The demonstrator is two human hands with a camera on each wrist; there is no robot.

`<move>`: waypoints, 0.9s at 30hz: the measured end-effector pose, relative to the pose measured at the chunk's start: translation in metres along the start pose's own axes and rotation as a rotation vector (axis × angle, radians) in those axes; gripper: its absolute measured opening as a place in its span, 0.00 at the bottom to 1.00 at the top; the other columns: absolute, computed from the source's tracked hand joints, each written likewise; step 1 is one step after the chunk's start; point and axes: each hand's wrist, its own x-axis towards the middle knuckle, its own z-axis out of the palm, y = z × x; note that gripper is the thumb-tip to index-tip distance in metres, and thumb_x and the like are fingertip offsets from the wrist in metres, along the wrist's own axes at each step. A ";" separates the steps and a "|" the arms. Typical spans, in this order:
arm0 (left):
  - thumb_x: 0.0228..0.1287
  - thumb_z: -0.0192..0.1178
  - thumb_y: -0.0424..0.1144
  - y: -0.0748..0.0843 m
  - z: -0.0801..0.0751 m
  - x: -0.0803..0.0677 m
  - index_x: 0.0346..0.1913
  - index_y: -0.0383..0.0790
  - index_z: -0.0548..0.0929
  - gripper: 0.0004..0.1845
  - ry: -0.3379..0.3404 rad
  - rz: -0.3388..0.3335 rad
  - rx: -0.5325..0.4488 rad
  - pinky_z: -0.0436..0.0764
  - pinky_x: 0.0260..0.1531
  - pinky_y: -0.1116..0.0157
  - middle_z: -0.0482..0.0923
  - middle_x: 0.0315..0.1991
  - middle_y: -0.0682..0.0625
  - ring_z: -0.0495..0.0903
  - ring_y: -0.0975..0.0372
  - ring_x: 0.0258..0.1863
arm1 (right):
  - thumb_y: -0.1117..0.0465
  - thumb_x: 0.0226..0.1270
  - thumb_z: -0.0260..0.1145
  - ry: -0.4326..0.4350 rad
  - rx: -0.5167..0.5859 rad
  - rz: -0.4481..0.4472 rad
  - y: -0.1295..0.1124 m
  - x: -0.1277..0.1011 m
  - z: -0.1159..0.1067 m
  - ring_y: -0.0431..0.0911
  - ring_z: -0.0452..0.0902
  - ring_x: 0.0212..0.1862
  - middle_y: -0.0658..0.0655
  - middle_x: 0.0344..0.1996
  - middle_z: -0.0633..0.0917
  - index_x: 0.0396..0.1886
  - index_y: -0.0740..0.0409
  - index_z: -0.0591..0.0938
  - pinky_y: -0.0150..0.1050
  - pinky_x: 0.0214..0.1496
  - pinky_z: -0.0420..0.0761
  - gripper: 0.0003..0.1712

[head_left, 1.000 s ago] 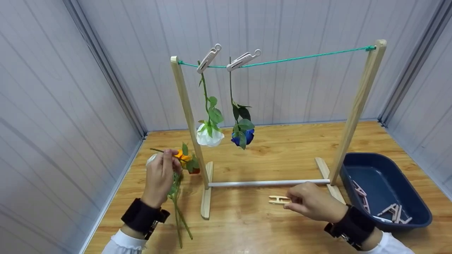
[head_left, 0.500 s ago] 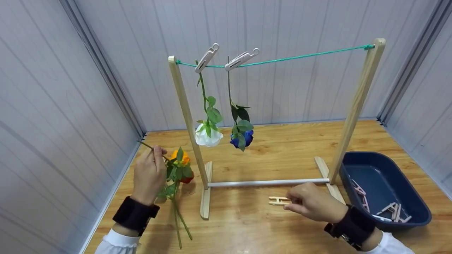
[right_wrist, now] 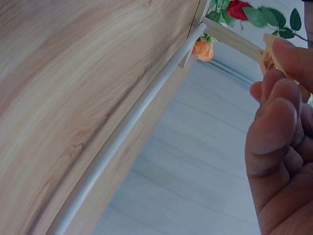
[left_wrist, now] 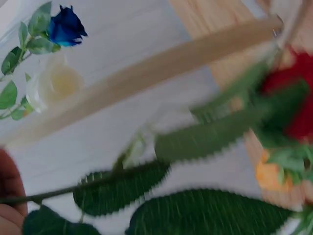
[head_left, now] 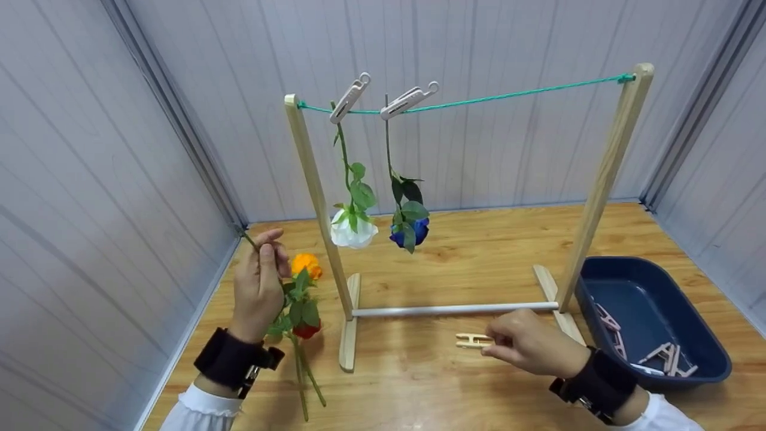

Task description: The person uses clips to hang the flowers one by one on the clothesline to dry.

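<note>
Left hand point(head_left: 258, 287): up and away from the table — a second ago it sat low beside the rack's left post, now it is raised, with its fingertips at the far-left corner of the table.
Flower stem point(head_left: 249, 239): its pinched tip has swung from pointing left over the table to pointing up toward the wall.
Orange rose point(head_left: 306, 263): lifted with the stem — its bloom has come out from behind the fingers and shows in full.
Red rose point(head_left: 306, 329): now seen lower, below the orange one, with the leaves spread between them.
</note>
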 end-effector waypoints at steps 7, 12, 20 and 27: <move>0.89 0.32 0.32 0.026 0.016 -0.004 0.47 0.36 0.75 0.17 -0.066 -0.123 -0.184 0.57 0.25 0.64 0.58 0.25 0.49 0.54 0.60 0.22 | 0.66 0.67 0.78 -0.013 -0.027 0.022 -0.004 0.006 -0.012 0.23 0.62 0.26 0.44 0.21 0.78 0.29 0.51 0.83 0.19 0.25 0.64 0.12; 0.89 0.31 0.38 0.046 0.032 -0.004 0.41 0.35 0.73 0.21 -0.143 -0.200 -0.325 0.58 0.25 0.63 0.59 0.28 0.54 0.54 0.57 0.22 | 0.69 0.70 0.76 0.000 -0.026 0.017 -0.008 0.016 -0.024 0.24 0.59 0.25 0.44 0.19 0.74 0.30 0.53 0.82 0.21 0.24 0.63 0.12; 0.86 0.30 0.35 0.060 0.066 -0.004 0.39 0.31 0.74 0.21 -0.236 -0.201 -0.369 0.57 0.22 0.67 0.54 0.23 0.44 0.53 0.58 0.20 | 0.72 0.65 0.78 0.052 -0.112 -0.035 -0.017 0.038 -0.047 0.26 0.61 0.25 0.44 0.20 0.75 0.31 0.54 0.82 0.21 0.23 0.64 0.13; 0.86 0.30 0.35 0.067 0.094 0.003 0.40 0.26 0.74 0.23 -0.264 -0.240 -0.412 0.57 0.25 0.70 0.55 0.24 0.47 0.54 0.65 0.21 | 0.75 0.61 0.77 0.132 -0.203 -0.142 -0.024 0.061 -0.076 0.32 0.68 0.27 0.47 0.25 0.78 0.35 0.58 0.82 0.25 0.26 0.69 0.12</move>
